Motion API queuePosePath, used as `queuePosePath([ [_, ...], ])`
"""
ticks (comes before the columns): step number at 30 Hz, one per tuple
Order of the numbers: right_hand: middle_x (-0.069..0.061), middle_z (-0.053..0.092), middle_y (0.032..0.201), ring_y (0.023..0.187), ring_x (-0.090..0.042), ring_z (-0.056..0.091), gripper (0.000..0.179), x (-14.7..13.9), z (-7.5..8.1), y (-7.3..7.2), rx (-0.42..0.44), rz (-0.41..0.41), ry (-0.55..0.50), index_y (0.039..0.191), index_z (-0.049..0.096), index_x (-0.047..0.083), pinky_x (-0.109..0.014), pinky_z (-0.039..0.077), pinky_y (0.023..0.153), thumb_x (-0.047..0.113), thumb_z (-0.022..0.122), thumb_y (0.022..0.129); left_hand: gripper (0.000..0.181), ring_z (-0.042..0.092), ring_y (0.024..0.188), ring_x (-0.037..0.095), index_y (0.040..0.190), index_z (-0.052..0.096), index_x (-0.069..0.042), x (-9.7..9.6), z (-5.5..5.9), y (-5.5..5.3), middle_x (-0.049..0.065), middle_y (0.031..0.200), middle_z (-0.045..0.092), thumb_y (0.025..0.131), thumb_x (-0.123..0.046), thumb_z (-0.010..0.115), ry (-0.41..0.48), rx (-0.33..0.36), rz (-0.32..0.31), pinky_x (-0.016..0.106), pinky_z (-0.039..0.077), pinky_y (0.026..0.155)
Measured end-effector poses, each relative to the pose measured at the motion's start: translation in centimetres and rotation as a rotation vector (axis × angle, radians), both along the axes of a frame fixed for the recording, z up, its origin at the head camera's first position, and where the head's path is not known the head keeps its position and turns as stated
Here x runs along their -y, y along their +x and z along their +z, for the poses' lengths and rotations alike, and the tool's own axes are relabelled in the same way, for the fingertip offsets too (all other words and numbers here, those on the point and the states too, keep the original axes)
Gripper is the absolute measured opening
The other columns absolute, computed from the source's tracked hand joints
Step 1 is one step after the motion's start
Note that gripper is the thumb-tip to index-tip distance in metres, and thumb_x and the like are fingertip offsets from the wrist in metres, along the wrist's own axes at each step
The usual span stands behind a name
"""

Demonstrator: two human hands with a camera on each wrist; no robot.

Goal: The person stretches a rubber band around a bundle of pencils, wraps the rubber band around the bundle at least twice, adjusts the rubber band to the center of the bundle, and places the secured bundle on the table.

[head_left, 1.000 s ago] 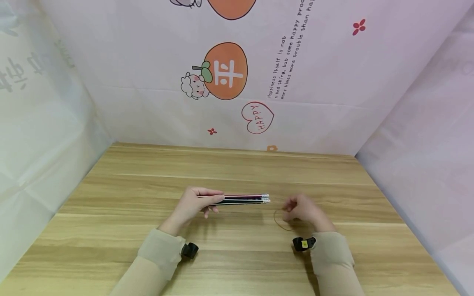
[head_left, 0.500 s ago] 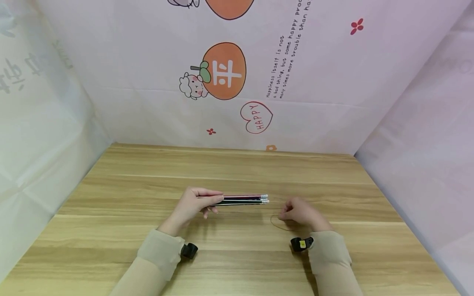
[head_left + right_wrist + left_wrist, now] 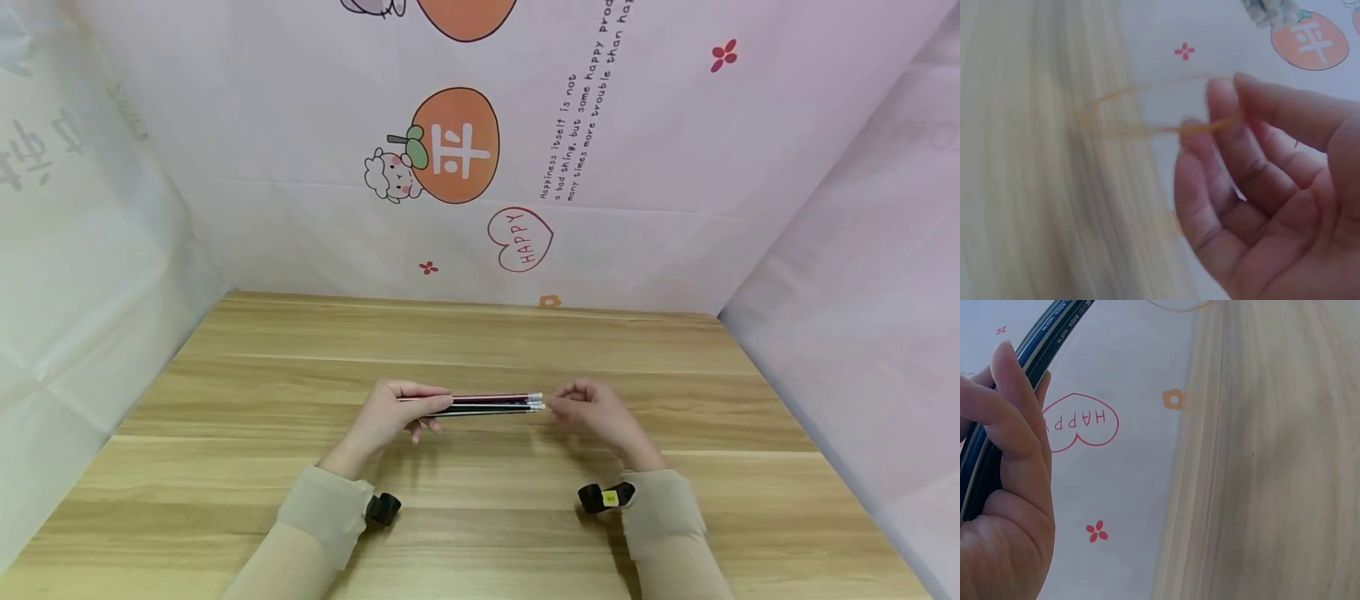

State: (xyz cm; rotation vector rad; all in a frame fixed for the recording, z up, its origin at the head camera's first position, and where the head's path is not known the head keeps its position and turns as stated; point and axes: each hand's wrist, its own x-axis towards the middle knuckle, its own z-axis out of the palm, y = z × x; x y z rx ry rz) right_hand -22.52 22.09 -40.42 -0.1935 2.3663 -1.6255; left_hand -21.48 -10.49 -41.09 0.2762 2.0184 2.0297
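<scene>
A bundle of several dark, striped pencils (image 3: 487,406) lies level above the table, held by my left hand (image 3: 390,417) with the thumb on top. Their pale ends (image 3: 536,407) point right. In the left wrist view the fingers curl round the dark pencil shafts (image 3: 982,465). Just beyond those pale ends is my right hand (image 3: 596,414). Its thumb and fingers pinch a thin yellow-orange rubber band (image 3: 1200,127), which hangs out as a wide loop in the right wrist view. Part of that loop also shows at the top of the left wrist view.
A wood-grain table (image 3: 480,542) lies under both hands. Behind it rises a white printed cloth (image 3: 315,233), with more cloth at the left and right sides. Each wrist carries a small black camera (image 3: 384,508).
My right hand has moved left and a little away from me, bringing the rubber band up to the pencils' pale ends. My left hand and the pencils stay nearly still.
</scene>
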Motion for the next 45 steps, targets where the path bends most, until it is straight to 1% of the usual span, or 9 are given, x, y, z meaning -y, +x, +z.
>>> queuePosePath([
  [4,-0.003,0.069,0.089,0.082,-0.014,0.066,0.017,0.3,0.3,0.1,-0.009,-0.019,-0.196,0.106,0.059,-0.003,-0.033,0.059,0.083,0.010,0.061,0.097,0.037,0.067,0.061,0.010,0.115,0.069,0.009,0.0,0.1,0.0,0.018,0.095,0.076,0.087,-0.015,0.076,0.003,-0.004,0.000,0.018,0.045,0.044],
  [9,0.001,0.068,0.088,0.073,-0.008,0.064,0.007,0.5,0.8,0.1,0.048,-0.094,-0.413,0.101,0.064,0.011,-0.024,0.058,0.073,0.009,0.058,0.099,0.037,0.067,0.061,0.010,0.115,0.069,0.009,-0.2,0.4,0.1,0.012,0.088,0.076,0.088,-0.014,0.076,0.013,-0.006,-0.006,0.018,0.045,0.044],
  [13,0.003,0.072,0.091,0.071,-0.008,0.064,0.014,0.5,1.2,0.2,0.064,-0.123,-0.515,0.099,0.070,0.018,-0.021,0.056,0.068,0.011,0.057,0.100,0.039,0.067,0.060,0.009,0.116,0.067,0.011,-0.2,0.5,0.2,0.005,0.081,0.076,0.087,-0.014,0.076,0.021,-0.008,-0.012,0.018,0.045,0.043],
  [16,0.004,0.074,0.096,0.075,-0.009,0.067,0.016,0.6,1.6,0.3,0.050,-0.140,-0.554,0.103,0.071,0.016,-0.021,0.057,0.068,0.010,0.057,0.101,0.038,0.067,0.059,0.009,0.116,0.068,0.011,-0.3,0.6,0.3,0.004,0.079,0.075,0.087,-0.013,0.075,0.025,-0.011,-0.014,0.017,0.045,0.043],
  [25,0.010,0.072,0.117,0.100,-0.015,0.072,0.037,1.1,2.1,0.7,0.016,-0.186,-0.569,0.111,0.074,0.013,-0.027,0.061,0.077,-0.004,0.043,0.101,0.035,0.067,0.060,0.009,0.114,0.070,0.009,-0.1,0.5,0.4,0.002,0.081,0.076,0.088,-0.013,0.075,0.023,-0.014,-0.010,0.018,0.046,0.044],
  [32,0.011,0.073,0.116,0.096,-0.011,0.073,0.028,1.8,2.3,1.1,-0.058,-0.142,-0.553,0.111,0.076,0.019,-0.021,0.059,0.064,0.001,0.062,0.096,0.036,0.067,0.059,0.009,0.115,0.069,0.010,-0.1,0.6,0.4,0.002,0.077,0.075,0.088,-0.013,0.075,0.027,-0.014,-0.008,0.018,0.045,0.043],
  [35,0.011,0.073,0.116,0.094,-0.009,0.073,0.024,2.1,2.4,1.3,-0.062,-0.133,-0.528,0.114,0.075,0.018,-0.023,0.060,0.065,0.007,0.066,0.095,0.036,0.067,0.059,0.009,0.114,0.069,0.010,-0.2,0.6,0.3,0.002,0.076,0.075,0.088,-0.013,0.075,0.027,-0.012,-0.007,0.018,0.045,0.043],
  [42,0.008,0.071,0.115,0.098,-0.011,0.070,0.042,2.3,2.4,1.1,-0.017,-0.079,-0.442,0.136,0.054,0.000,-0.027,0.059,0.081,0.014,0.063,0.098,0.037,0.068,0.061,0.010,0.115,0.069,0.010,-0.3,0.4,0.2,0.014,0.092,0.076,0.087,-0.013,0.076,0.032,-0.008,-0.008,0.017,0.045,0.044],
  [45,0.006,0.069,0.117,0.100,-0.009,0.069,0.043,2.4,2.4,1.1,0.003,-0.061,-0.418,0.137,0.050,-0.002,-0.027,0.058,0.085,0.014,0.062,0.099,0.037,0.068,0.061,0.010,0.115,0.068,0.010,-0.3,0.4,0.3,0.017,0.096,0.076,0.087,-0.013,0.075,0.035,-0.011,-0.011,0.017,0.045,0.044],
])
